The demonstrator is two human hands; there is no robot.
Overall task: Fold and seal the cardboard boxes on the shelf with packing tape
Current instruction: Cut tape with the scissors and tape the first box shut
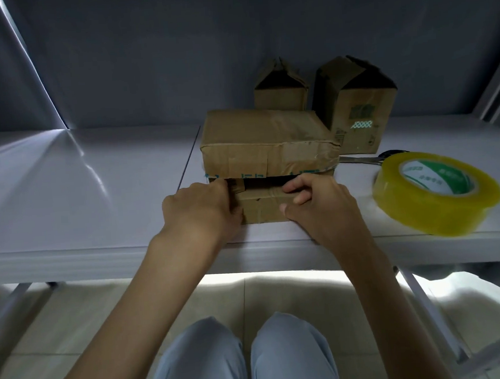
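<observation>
A small brown cardboard box (263, 206) sits near the front edge of the white shelf (79, 202). My left hand (201, 212) grips its left end, fingers curled over the top flap. My right hand (312, 201) grips its right end, thumb on the front face and fingers curled on top. Directly behind it lies a larger taped cardboard box (266, 141), its top flap lifted slightly at the front. A roll of yellowish clear packing tape (436, 192) lies flat to the right of my right hand.
Two small cardboard boxes stand at the back, one (280, 89) behind the large box and a taller one (356, 106) to its right, both with flaps tented up. A dark metal tool (369, 158) lies behind the tape. My knees (244, 357) are below the shelf.
</observation>
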